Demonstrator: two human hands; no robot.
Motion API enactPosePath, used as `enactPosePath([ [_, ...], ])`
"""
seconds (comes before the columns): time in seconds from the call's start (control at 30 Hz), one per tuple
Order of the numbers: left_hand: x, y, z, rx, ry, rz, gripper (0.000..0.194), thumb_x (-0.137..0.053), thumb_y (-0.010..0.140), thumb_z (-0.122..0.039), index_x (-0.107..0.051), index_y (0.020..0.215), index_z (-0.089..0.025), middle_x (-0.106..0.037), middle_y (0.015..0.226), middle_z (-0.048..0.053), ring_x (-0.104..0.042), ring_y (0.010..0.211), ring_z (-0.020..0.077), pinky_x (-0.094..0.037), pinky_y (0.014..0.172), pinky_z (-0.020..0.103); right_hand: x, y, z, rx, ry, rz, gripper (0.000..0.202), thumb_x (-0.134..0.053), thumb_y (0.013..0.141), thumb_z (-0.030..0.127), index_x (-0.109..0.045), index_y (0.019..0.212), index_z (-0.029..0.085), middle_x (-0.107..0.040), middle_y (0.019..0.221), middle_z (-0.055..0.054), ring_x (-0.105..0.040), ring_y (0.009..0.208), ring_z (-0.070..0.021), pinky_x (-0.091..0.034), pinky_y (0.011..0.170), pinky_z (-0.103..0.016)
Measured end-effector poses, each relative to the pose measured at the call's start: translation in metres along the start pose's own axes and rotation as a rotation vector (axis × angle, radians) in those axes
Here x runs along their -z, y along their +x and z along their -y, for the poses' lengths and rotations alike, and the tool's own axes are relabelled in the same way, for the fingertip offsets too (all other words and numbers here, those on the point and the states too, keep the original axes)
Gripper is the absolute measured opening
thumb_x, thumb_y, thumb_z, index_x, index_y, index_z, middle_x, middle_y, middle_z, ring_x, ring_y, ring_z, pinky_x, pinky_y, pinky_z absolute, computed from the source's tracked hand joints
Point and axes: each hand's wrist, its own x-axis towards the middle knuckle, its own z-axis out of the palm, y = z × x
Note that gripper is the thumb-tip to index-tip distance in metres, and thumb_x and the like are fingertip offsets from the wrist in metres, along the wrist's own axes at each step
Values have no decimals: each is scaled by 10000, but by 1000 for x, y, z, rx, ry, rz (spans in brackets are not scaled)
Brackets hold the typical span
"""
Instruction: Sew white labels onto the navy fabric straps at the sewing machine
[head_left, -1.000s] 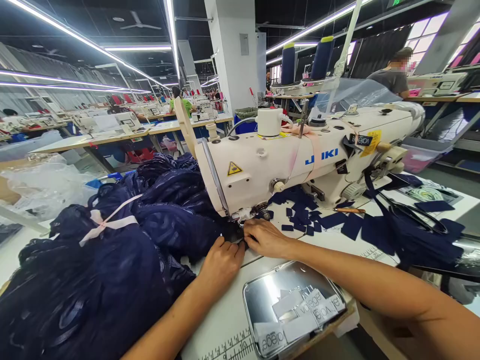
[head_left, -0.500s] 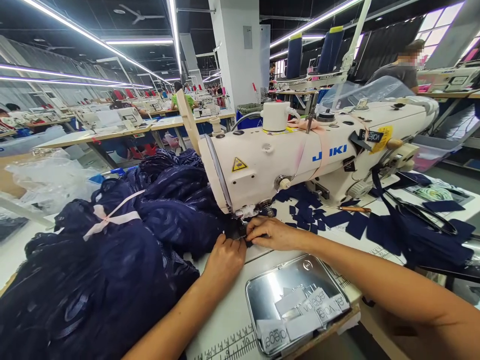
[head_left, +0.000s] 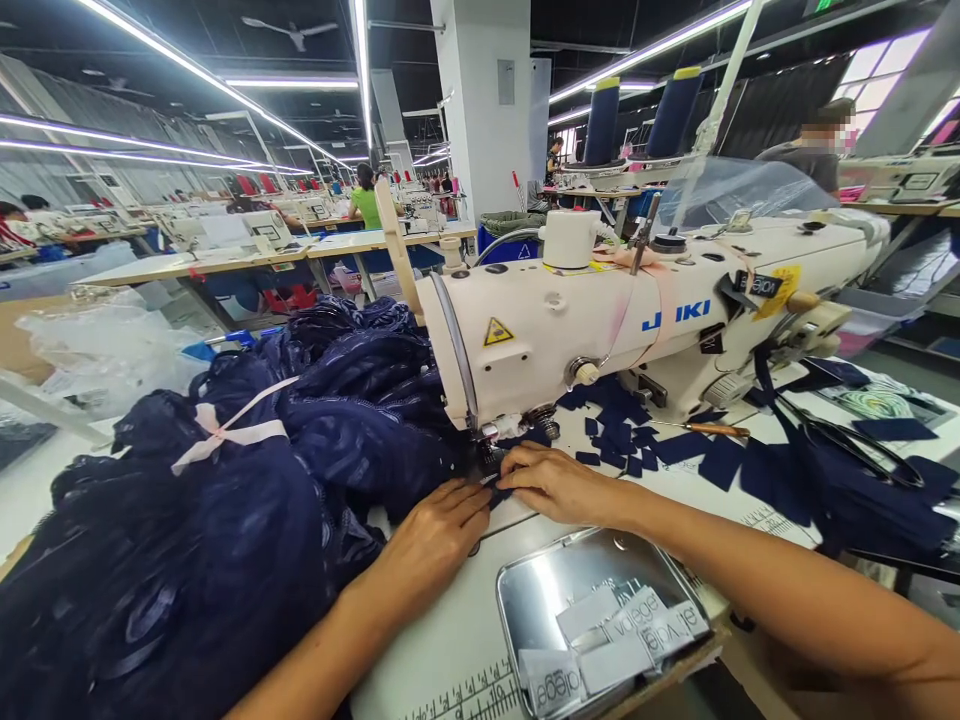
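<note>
At the needle end of a white sewing machine [head_left: 585,320], both my hands are on a small piece of navy fabric [head_left: 501,494]. My left hand [head_left: 439,530] lies to the left of the presser foot [head_left: 491,455], its fingers stretched out flat with the tips at the fabric. From the other side, my right hand [head_left: 559,484] has its fingers bent and pinched on the fabric, just in front of the foot. The fingers partly cover the piece. A big heap of navy garments [head_left: 225,530] reaches up to my left hand.
A shiny metal tin lid [head_left: 540,580] holding several white printed labels [head_left: 630,630] lies at the table's front edge. Small navy fabric pieces [head_left: 619,435], a wooden-handled tool [head_left: 716,429] and black scissors [head_left: 855,440] are on the right. A pale ribbon [head_left: 225,432] lies across the heap.
My left hand has uncurled from a bent grip, its fingers now flatter and reaching forward. My right hand stays at the presser foot. The view has shifted slightly.
</note>
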Motion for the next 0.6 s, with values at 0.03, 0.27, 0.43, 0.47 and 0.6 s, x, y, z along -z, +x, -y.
enactPosePath([
  [0.03,0,0,0,4,-17,4,228,-389,789,-38,-568,906,-120,-615,1050,97,-560,969,167,-439,891,356,0,0,0,-10,28,-1,228,-476,794,74,-625,954,138,-557,941,-69,-490,868,-159,-433,783,-293],
  [0.27,1,-2,3,6,-113,9,266,-389,762,0,-567,920,-117,-608,1071,85,-541,1017,177,-425,933,354,-5,-1,7,-56,41,-67,246,-433,807,72,-632,942,120,-557,929,-81,-484,845,-174,-442,754,-303],
  [0.43,-3,-3,4,14,-121,11,284,-392,737,25,-569,908,-117,-608,1066,88,-536,1027,182,-433,929,358,-7,-1,6,-95,91,-81,254,-418,809,63,-626,944,121,-562,924,-81,-488,848,-170,-441,764,-301],
  [0.47,-3,-3,4,16,-119,16,293,-388,733,31,-569,909,-118,-607,1069,89,-538,1024,178,-430,932,356,-7,-1,6,-92,95,-88,254,-417,810,63,-624,944,122,-561,922,-81,-488,849,-169,-440,764,-299],
  [0.6,-2,-2,4,21,-116,32,311,-391,717,44,-567,916,-118,-602,1073,98,-539,1021,171,-416,949,352,-9,-1,5,-60,100,-107,253,-414,812,65,-620,947,121,-557,925,-81,-487,850,-168,-441,763,-295],
])
